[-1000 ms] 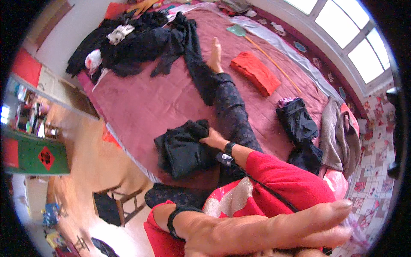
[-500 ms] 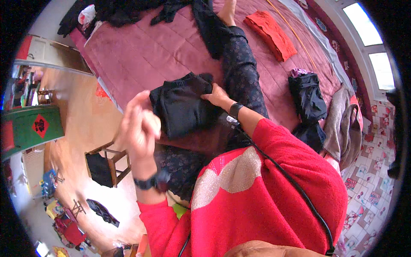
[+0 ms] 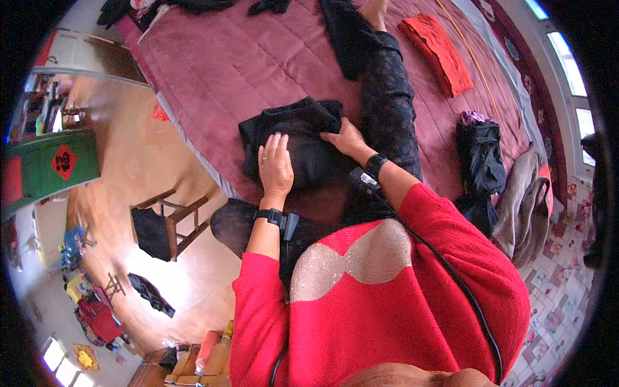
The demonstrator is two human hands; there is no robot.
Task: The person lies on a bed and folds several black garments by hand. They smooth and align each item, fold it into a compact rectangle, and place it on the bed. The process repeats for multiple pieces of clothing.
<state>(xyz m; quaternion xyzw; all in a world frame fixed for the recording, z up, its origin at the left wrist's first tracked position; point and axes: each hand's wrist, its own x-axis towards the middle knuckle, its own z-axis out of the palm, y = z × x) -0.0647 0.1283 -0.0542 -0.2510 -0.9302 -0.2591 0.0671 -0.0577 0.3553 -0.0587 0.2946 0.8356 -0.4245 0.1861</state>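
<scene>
A folded black garment [image 3: 303,119] lies on the pink quilted bedspread between my legs. My left hand [image 3: 276,164] rests flat on its left front part, fingers stretched out and pressed against the cloth. At the garment's right edge is my right hand [image 3: 348,140], its thumb reaching over the cloth and apart from the fingers, which point away from me. Part of those fingers is hard to make out against the dark fabric. Both wrists wear black bands.
My outstretched leg in dark patterned trousers [image 3: 390,97] lies right of the garment. Beyond it are a folded orange-red cloth [image 3: 438,55], a dark rolled garment [image 3: 480,155] and grey-brown clothing [image 3: 516,200]. Left of the bedspread [image 3: 213,84], a wooden stool [image 3: 174,226] stands on the floor.
My left hand has come down from its blurred, raised position beside the garment and now lies on it. The right hand stays at the right edge, its thumb spread wider. The view has shifted slightly.
</scene>
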